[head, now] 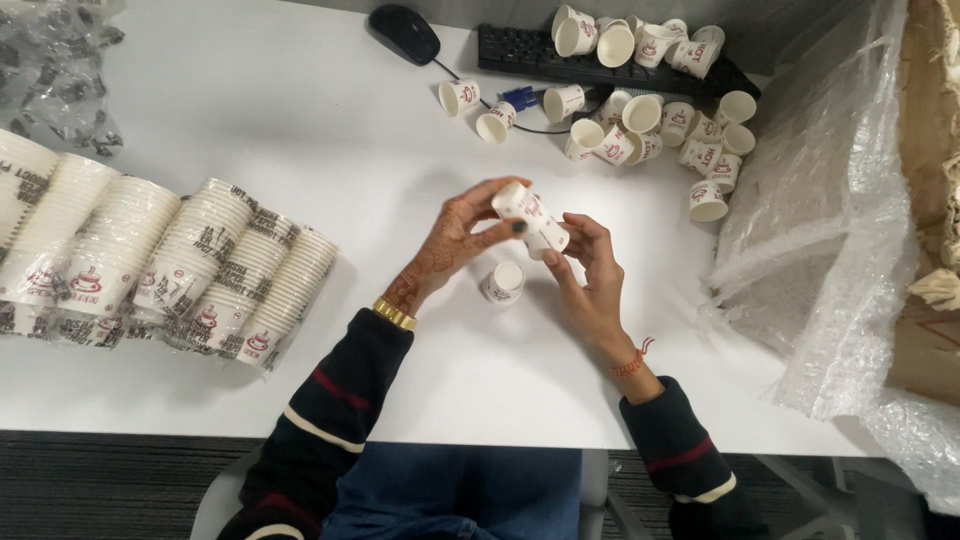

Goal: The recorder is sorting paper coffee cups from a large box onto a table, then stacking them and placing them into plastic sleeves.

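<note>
My left hand (pixel 455 245) and my right hand (pixel 590 280) meet above the white table (pixel 300 130), both gripping a short stack of small white paper cups (pixel 528 215) with red print, held sideways. The left fingers hold its upper end, the right fingers its lower end. Just below the hands, one more paper cup (pixel 503 282) stands upside down on the table.
Long sleeves of stacked cups in plastic wrap (pixel 160 265) lie at the left. Several loose cups (pixel 650 120) are scattered at the back right over a black keyboard (pixel 530 50), near a black mouse (pixel 403 32). Crumpled clear plastic (pixel 830 230) and a cardboard box (pixel 935 200) fill the right side.
</note>
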